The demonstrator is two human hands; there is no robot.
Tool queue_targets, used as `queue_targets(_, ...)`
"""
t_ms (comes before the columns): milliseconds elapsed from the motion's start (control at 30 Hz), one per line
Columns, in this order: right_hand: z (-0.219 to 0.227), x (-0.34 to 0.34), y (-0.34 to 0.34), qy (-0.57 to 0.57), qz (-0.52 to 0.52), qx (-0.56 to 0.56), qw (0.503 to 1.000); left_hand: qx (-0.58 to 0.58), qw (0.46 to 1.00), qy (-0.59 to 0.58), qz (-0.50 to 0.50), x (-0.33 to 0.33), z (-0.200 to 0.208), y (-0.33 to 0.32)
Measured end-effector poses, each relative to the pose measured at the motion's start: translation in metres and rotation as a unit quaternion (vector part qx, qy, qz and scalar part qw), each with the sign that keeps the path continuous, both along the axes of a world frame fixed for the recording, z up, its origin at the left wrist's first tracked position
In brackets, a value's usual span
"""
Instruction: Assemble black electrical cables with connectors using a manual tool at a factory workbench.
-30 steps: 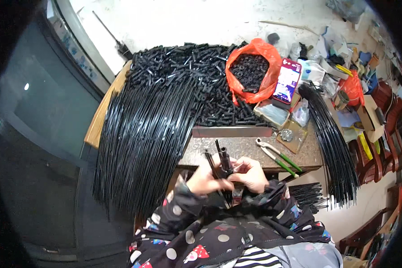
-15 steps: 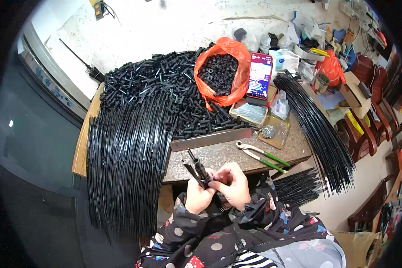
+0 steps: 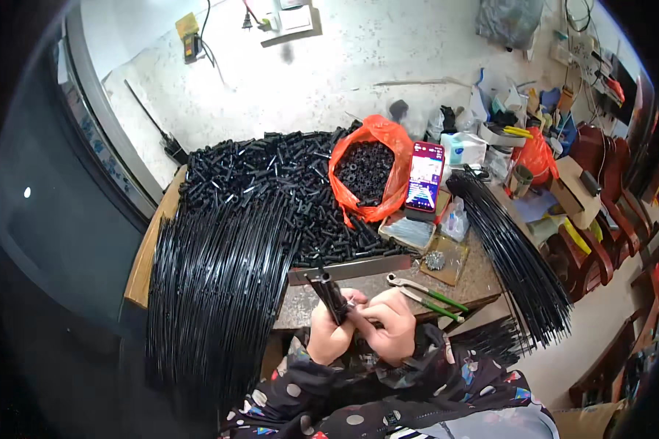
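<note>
In front of the table's near edge, my left hand (image 3: 328, 338) is closed around a bundle of black tubular parts and thin black rods (image 3: 332, 300), whose ends point up and away from me. My right hand (image 3: 389, 328) meets it from the right, fingers curled and pinched against the lower part of the bundle. Whatever lies between those fingertips is too small or hidden to make out. Farther back is a heap of loose black tubular pieces (image 3: 252, 167), and a thick spread of long black rods (image 3: 220, 293) hangs over the table's left front.
An orange bag (image 3: 397, 146) holds small black rings. A lit phone (image 3: 425, 175) stands beside it, behind a tray of thin silvery pins (image 3: 408, 231). Green-handled pincers (image 3: 432, 298) lie near the front edge, by a metal bar (image 3: 351, 269). More black rods (image 3: 509, 252) overhang at right.
The whole view has shifted, so the table sits lower in the picture and more wall shows. The bundle has tilted in my left hand, and my right fingers are curled tighter against it.
</note>
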State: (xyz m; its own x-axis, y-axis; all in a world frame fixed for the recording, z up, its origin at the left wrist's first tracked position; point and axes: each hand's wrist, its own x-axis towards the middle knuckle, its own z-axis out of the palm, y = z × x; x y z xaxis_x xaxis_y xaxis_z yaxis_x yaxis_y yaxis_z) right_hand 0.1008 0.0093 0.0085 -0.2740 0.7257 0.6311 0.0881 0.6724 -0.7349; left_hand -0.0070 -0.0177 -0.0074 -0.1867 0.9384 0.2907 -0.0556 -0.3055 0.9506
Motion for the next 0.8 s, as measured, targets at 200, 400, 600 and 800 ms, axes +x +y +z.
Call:
queue_targets(200,0.006,0.053,0.003,-0.126,-0.006,0.221,0.967,0.105,0.993,-0.027,-0.039,-0.014,0.028,-0.026)
queue_targets(400,-0.059,0.092,-0.006,-0.513,-0.225,0.108,0.821,0.077,0.996,0.034,0.027,-0.006,0.028,-0.034)
queue_targets(600,-0.042,0.080,-0.019,0.030,0.153,-0.521,0.839,0.073,0.990,0.121,-0.025,-0.013,0.042,-0.036)
queue_targets(800,0.035,0.083,-0.048,-0.279,0.076,0.165,0.943,0.122,0.990,0.051,0.051,-0.037,0.035,-0.044)
